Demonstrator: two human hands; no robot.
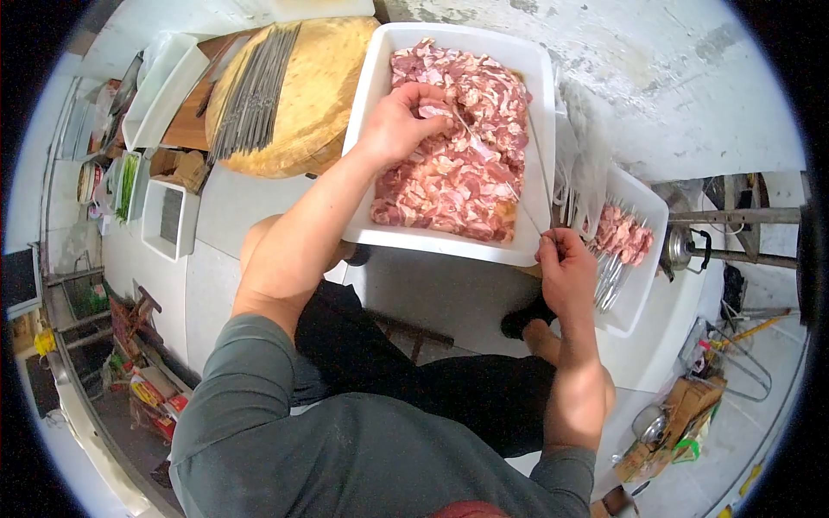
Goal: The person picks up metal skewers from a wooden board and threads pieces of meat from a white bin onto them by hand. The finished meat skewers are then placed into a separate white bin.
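Note:
A white plastic tub [449, 246] full of raw cut meat [466, 194] sits in front of me. My left hand [401, 125] is over the meat near the tub's left side, its thumb and fingers pinching a piece of meat close to the far end of a thin metal skewer [528, 214]. At the tub's near right corner, my right hand [567, 268] is closed around the skewer's near end. The skewer slants across the tub between both hands. How the meat sits on its tip is hard to make out.
Bare metal skewers [255, 91] lie on a round wooden board [324, 104] at the left. Meat-loaded skewers [620, 237] rest in a white tray [623, 324] on the right, beside a plastic bag [585, 164] and a metal kettle [680, 249]. A wall stands behind the tub.

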